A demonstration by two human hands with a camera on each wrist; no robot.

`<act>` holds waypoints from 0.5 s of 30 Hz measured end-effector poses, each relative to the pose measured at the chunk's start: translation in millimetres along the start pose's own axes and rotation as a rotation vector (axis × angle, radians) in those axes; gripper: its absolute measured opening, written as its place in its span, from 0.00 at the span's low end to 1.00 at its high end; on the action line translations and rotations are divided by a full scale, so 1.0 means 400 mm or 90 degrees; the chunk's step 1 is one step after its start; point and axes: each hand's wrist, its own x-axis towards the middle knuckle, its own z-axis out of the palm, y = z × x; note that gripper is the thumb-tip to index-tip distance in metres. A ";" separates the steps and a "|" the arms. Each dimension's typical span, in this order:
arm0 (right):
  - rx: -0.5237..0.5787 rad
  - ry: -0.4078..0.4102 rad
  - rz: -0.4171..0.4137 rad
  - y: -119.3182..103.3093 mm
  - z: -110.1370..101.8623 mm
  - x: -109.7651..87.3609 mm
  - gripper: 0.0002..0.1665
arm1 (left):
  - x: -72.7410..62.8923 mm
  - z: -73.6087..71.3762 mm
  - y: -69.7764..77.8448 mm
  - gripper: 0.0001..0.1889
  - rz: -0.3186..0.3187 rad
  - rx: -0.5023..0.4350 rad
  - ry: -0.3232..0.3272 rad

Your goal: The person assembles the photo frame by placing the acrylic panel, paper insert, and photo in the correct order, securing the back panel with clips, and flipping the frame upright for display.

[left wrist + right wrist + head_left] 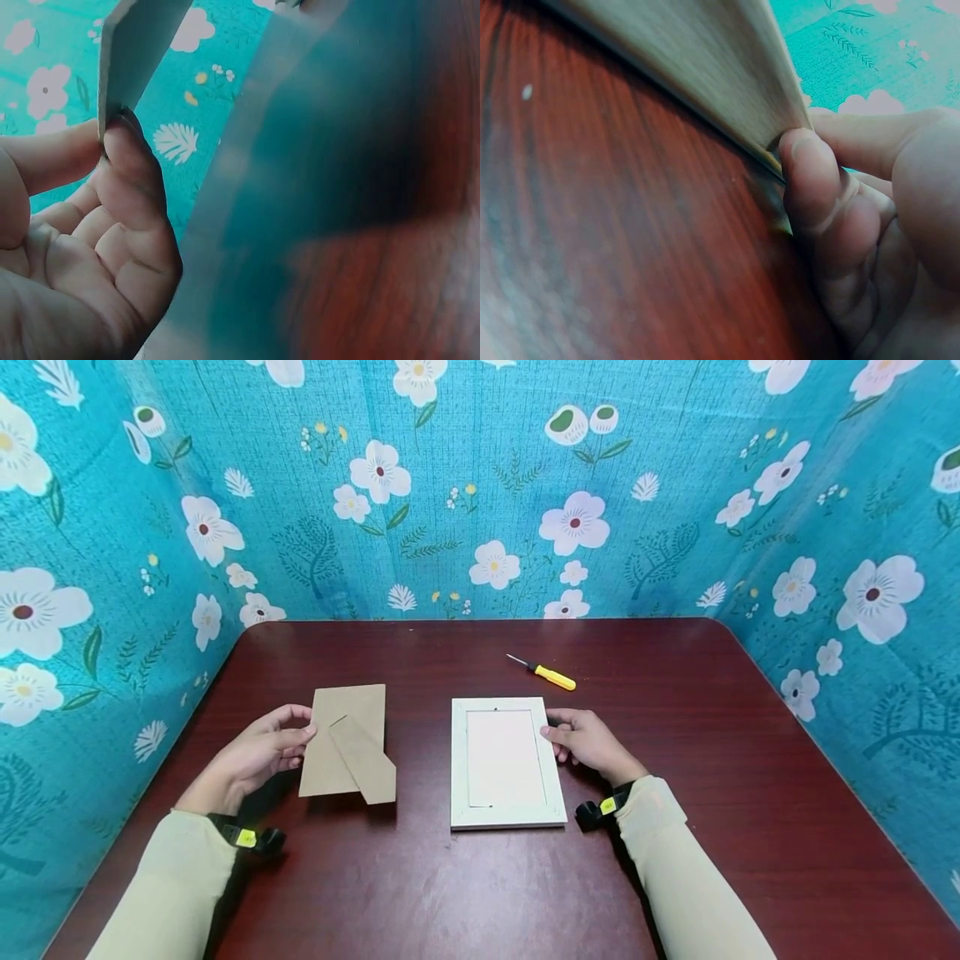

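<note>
My left hand pinches the left edge of a brown backing board between thumb and fingers. A stand flap angles out from the board's face toward the lower right. In the left wrist view the board's thin edge shows between the thumb and forefinger. My right hand grips the right side of a white picture frame, its back turned up. A pale sheet fills the frame's opening. Up close in the right wrist view, thumb and forefinger pinch the frame's side.
Behind the frame, a screwdriver with a yellow handle lies on the dark red-brown table. Blue flowered cloth hangs around the table's back and sides.
</note>
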 end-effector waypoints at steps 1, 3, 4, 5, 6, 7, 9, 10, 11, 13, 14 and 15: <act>0.001 0.000 -0.001 0.001 0.000 0.001 0.31 | 0.004 0.004 0.002 0.12 -0.001 0.002 0.001; 0.002 0.000 -0.002 0.003 -0.001 0.002 0.31 | 0.013 0.012 0.005 0.12 -0.001 0.005 0.002; 0.003 -0.001 -0.002 0.003 -0.001 0.002 0.31 | 0.017 0.016 0.007 0.12 -0.001 0.005 0.003; 0.002 -0.002 -0.002 0.005 -0.001 0.002 0.31 | 0.020 0.018 0.007 0.12 0.000 0.004 0.001; 0.003 -0.003 -0.002 0.005 -0.001 0.002 0.31 | 0.023 0.022 0.009 0.12 0.001 0.003 0.001; 0.003 -0.003 -0.002 0.005 -0.001 0.002 0.31 | 0.025 0.024 0.010 0.12 0.002 0.001 0.000; 0.001 -0.004 -0.002 0.005 -0.001 0.001 0.31 | 0.028 0.028 0.012 0.12 0.006 -0.006 -0.004; 0.000 -0.004 -0.003 0.004 -0.001 0.002 0.31 | 0.029 0.030 0.012 0.12 0.006 -0.010 -0.004; -0.001 -0.004 -0.004 0.003 -0.001 0.002 0.31 | 0.030 0.031 0.013 0.12 0.007 -0.013 -0.005; -0.002 -0.004 -0.006 0.002 -0.001 0.002 0.31 | 0.032 0.034 0.016 0.12 0.005 -0.016 -0.005; -0.003 -0.005 -0.006 0.002 -0.001 0.003 0.30 | 0.033 0.036 0.017 0.13 0.004 -0.016 -0.005; -0.003 -0.006 -0.008 0.003 -0.002 0.003 0.31 | 0.034 0.038 0.018 0.13 0.003 -0.015 -0.005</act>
